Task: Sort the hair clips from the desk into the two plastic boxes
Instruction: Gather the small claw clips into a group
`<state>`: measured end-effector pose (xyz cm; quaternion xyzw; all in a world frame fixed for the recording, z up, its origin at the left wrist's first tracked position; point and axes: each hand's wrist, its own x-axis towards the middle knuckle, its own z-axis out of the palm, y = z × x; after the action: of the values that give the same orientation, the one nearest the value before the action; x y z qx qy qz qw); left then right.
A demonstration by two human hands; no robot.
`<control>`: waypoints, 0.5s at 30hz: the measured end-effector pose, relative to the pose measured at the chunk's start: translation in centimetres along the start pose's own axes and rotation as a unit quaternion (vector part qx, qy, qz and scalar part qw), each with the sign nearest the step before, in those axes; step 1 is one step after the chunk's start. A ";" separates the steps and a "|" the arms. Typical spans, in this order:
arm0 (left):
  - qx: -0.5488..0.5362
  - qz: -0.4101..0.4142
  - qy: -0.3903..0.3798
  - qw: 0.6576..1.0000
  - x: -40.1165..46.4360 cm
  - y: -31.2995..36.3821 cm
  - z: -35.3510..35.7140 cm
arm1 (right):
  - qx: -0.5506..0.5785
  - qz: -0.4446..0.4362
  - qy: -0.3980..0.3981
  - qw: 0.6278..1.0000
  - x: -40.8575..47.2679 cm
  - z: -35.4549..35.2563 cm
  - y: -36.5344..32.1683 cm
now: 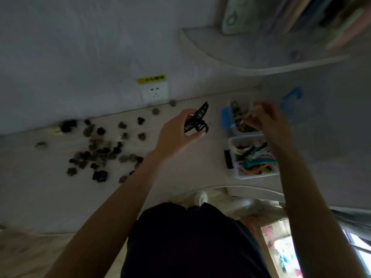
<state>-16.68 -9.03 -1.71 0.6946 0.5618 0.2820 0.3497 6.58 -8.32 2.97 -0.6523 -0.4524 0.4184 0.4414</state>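
Left hand [176, 133] grips a large black claw clip [197, 121] between thumb and fingers, raised above the desk [180, 167] just left of the boxes. Right hand [267, 121] is over the far box [226, 117], fingers curled around a small item too blurred to identify. Near box [233, 171], just beside the far one, contains coloured flat clips [255, 159]. Small dark clips [100, 151] lie scattered on the desk, well apart to the left. Wall socket [154, 93] sits behind the desk.
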 end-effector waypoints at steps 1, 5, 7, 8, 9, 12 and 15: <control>0.006 0.010 -0.005 1.000 0.7 1.0 1.3 | -0.029 -0.006 0.009 1.000 1.0 -1.7 0.4; 0.033 0.042 -0.024 0.998 3.9 5.1 5.7 | -0.273 -0.093 0.020 0.957 4.1 -6.9 2.0; 0.050 0.053 -0.025 0.997 5.6 6.4 7.1 | -0.362 -0.120 0.002 0.924 5.1 -8.1 3.2; 0.059 0.057 -0.025 0.996 6.5 6.9 7.8 | -0.385 -0.123 -0.023 0.915 5.4 -8.5 3.8; 0.070 0.058 -0.025 0.995 7.4 7.5 8.5 | -0.406 -0.130 -0.054 0.903 5.5 -9.0 4.5; 0.111 0.034 -0.037 0.993 9.7 9.0 10.5 | -0.414 -0.153 -0.084 0.893 5.5 -9.8 5.5; 0.086 -0.019 -0.023 0.996 10.8 10.1 12.7 | -0.327 -0.126 -0.060 0.935 5.2 -9.6 5.1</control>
<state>1.47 -1.87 -1.21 0.7173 0.5894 0.2099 0.3067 18.00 -6.29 -0.19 -0.6715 -0.6687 0.2265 0.2247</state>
